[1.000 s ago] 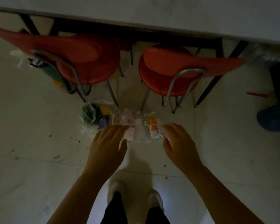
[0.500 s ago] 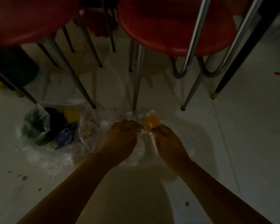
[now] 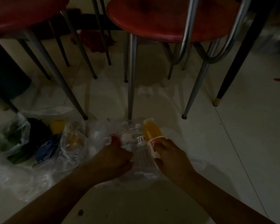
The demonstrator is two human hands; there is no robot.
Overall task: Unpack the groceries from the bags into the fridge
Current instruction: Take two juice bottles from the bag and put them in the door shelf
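Right hand: the right hand [image 3: 171, 156] has its fingers wrapped round the lower, labelled part of the orange juice bottle [image 3: 152, 135], which leans away from the person with its cap end up.
Left hand: the left hand [image 3: 115, 160] is bunched into a fist on the crumpled plastic of the clear bag [image 3: 141, 165]; from where I stand it looks to be pinning the bag down, though what exactly sits under the fingers is hidden.
Where the groceries are: all on the tiled floor [image 3: 233, 143], at the foot of the red chairs [image 3: 160, 21]. No fridge shows anywhere in view.
In the clear bag: a water bottle [image 3: 140, 140] with a white label lies touching the juice bottle, and something with a red top [image 3: 115, 139] sits just beside the left knuckles.
Second bag: the vegetable bag [image 3: 23, 139] lies to the left, holding dark greens, something yellow and something blue; untouched, I'd say.
Risk, snagging: the thin plastic may cling to the juice bottle and rise with it, tipping the water bottle out to roll across the floor.
Risk, chair leg: a chrome chair leg [image 3: 131, 88] stands just behind the bag; a quick upward pull could knock the bottle's cap against it or the seat above.
Risk, light: the room is very dim, so a grip on a smooth label could slip unnoticed.
Risk, tearing: hard tugging by the fist might rip the bag.
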